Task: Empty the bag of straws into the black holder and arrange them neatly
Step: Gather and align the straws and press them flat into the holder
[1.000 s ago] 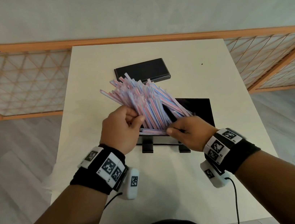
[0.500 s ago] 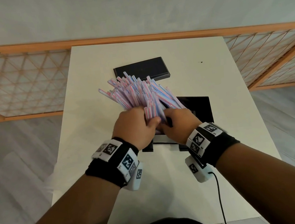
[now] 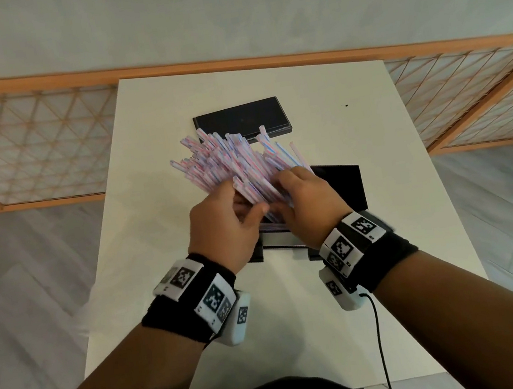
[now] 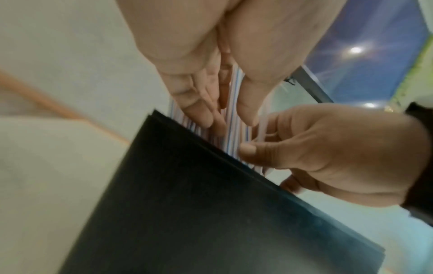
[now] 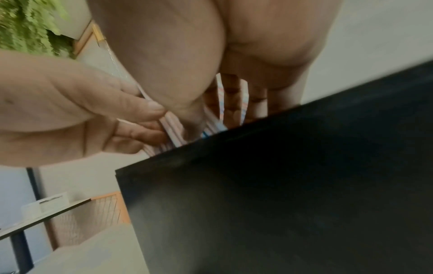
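Both hands are on the straws [image 3: 234, 161] now: the left hand [image 3: 226, 225] curls round the bundle from one side, and the right hand [image 3: 307, 202] clasps it from the other. The bundle fans up and away, its lower ends down inside the black holder [image 3: 342, 182], which stands on the white table [image 3: 299, 320]. A black lid [image 3: 239, 119] lies flat behind.

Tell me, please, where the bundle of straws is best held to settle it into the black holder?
Probably low down, just above the holder's rim, one hand from each side: the straws are packed there but fan apart at their tips. The left hand and right hand hold there.
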`<state>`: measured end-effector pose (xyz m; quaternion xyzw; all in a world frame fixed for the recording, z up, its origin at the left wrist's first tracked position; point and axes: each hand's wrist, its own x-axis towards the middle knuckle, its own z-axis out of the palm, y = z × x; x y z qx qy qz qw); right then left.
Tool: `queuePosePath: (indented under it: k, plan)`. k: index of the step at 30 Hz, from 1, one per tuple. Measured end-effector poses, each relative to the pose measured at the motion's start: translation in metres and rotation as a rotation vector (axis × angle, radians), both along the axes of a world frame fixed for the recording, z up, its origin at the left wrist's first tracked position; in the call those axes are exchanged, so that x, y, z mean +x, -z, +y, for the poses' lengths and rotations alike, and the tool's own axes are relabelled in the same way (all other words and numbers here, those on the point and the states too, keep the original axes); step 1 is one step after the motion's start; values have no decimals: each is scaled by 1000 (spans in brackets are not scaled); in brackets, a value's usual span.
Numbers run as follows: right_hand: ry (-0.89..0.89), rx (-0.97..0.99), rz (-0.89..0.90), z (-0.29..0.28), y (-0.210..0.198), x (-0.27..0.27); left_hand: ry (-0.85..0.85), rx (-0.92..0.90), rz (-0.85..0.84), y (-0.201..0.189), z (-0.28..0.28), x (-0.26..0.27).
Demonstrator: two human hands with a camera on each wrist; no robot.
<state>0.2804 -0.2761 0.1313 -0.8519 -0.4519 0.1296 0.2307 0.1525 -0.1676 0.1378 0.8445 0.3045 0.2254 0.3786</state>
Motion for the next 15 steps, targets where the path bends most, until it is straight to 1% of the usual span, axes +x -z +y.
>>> queuePosePath:
  k: [3,6,8,10,11,12,14,15]
  plan:
    - [45,38,34,-9,1,2,-58,128,-45,-7,7,-9]
    - [86,132,1,-20,0,7,-117,231,-109,-16,21,-15]
    - [81,227,-4,-24,-4,8,-148,248,-132,-20,28,-15]
    - [86,253,-3,-26,-7,10,-181,237,-132,-15,33,-12]
    - [113,226,-2,-28,-7,12,-196,189,-113,-12,34,-11]
    - [150,170,-3,-30,-7,15,-215,92,-81,-9,34,-9]
    - [244,-32,2,-35,-7,22,-269,-208,-36,-1,31,-7]
    - [295,-145,11,-37,-6,26,-287,-388,-59,3,29,-6]
